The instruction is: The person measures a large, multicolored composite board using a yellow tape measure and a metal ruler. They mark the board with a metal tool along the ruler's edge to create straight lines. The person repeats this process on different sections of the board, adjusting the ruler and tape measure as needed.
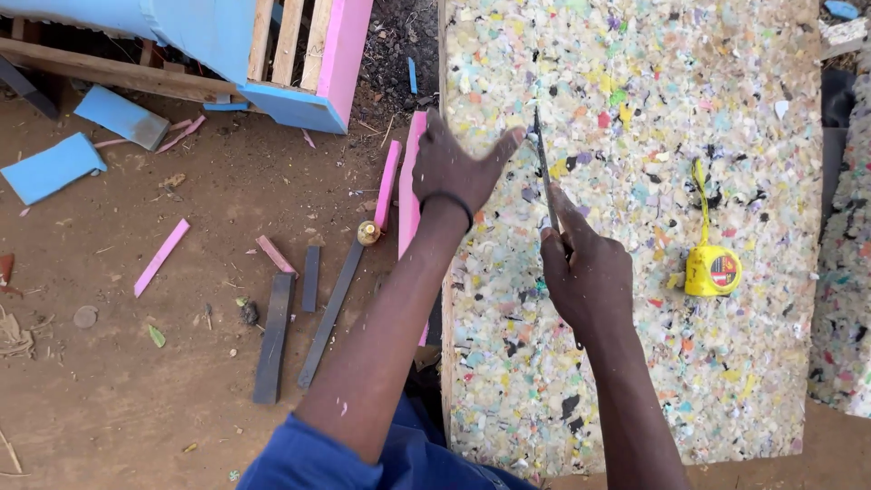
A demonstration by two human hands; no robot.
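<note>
Here, thin blade (544, 177) upright in right hand (588, 277) (left hand (454, 168) just beside).

Your forearms are bare; a thin black band (451, 201) circles your left wrist; blue sleeves (304, 449) are pushed up near your elbows.

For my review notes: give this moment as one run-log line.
left hand: open, on foam slab edge | right hand: grips blade, tip on slab | tape measure: on slab, right
</note>
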